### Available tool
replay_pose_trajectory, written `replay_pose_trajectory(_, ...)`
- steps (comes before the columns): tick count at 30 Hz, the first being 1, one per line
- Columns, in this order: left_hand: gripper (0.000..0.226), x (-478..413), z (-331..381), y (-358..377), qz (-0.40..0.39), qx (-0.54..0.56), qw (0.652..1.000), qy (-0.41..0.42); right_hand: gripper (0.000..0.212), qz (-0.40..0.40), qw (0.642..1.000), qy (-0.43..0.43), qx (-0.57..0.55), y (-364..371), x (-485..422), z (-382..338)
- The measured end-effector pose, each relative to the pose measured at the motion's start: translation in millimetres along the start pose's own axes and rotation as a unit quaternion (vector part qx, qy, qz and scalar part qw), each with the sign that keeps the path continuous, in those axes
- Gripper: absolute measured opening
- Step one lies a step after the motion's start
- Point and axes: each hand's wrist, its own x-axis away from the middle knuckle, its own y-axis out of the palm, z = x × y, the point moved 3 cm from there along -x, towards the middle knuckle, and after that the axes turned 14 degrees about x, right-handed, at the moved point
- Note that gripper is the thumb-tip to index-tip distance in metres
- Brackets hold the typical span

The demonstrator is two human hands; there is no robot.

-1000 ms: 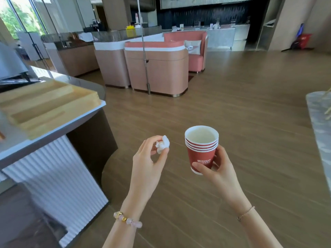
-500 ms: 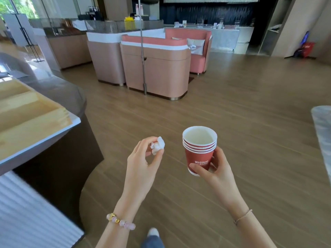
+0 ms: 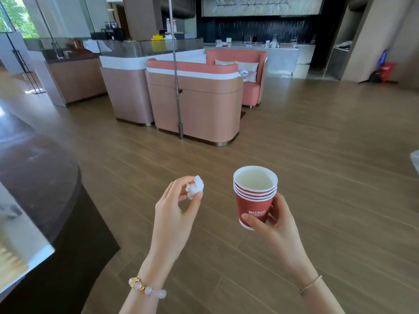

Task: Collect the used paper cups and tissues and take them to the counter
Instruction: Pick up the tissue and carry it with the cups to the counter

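A stack of several nested red paper cups [image 3: 255, 196] with white rims is held upright in my right hand [image 3: 275, 219], fingers wrapped around the bottom cup. The top cup looks empty inside. My left hand [image 3: 175, 211] pinches a small crumpled white tissue [image 3: 194, 186] between thumb and fingertips, about a hand's width left of the cups. Both hands are out in front of me, over the wooden floor.
A dark rounded counter [image 3: 38, 177] with a pale lower top curves along my left. Ahead stand pink booth seats [image 3: 195, 103] with a metal pole [image 3: 176, 75] in front. A long service counter [image 3: 256, 47] runs along the back wall. Wooden floor [image 3: 317, 143] stretches ahead and right.
The view has moved forward past the left counter; its wooden tray has slid out of sight. The booth seats look nearer. Both hands keep their hold on tissue and cups.
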Motion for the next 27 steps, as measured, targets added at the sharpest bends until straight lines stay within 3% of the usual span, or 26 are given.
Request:
replay_pose_trajectory(20,0.022,-321,-173,92,0.07,-0.042,0.997,-0.014,0.063,-0.081,0.996,-0.034,-0.004,65,-402,57)
replay_pose_trajectory(27,0.025,-407,-227,93,0.12,-0.045,0.991,-0.043,0.067,-0.12,0.992,-0.033,-0.01,103,-516,66)
